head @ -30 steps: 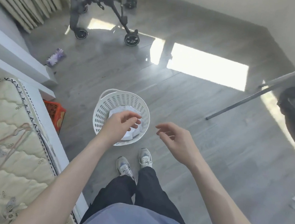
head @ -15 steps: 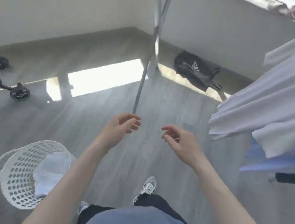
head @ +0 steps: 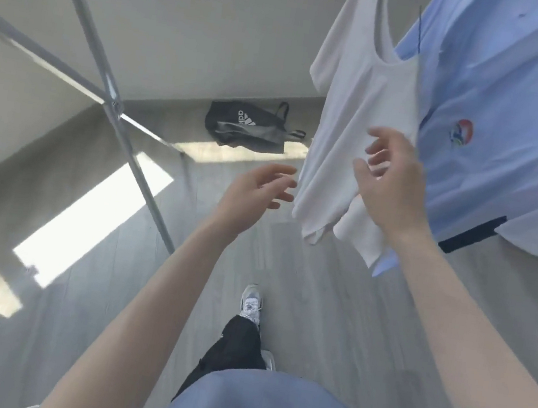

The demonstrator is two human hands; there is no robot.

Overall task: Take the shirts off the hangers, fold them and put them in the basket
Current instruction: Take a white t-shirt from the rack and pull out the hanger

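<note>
On the floor (head: 316, 297), an Adidas bag (head: 247, 130); left hand (head: 252, 191), right hand (head: 391, 183) both released.

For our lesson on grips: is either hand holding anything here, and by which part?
Nothing is held. The left hand and right hand reach with open fingers toward the hanging white shirt, gripping none of it.

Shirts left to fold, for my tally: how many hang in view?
2. A white shirt hangs behind the right hand; a light blue shirt hangs to its right. Others may hide past the frame's edge.
</note>
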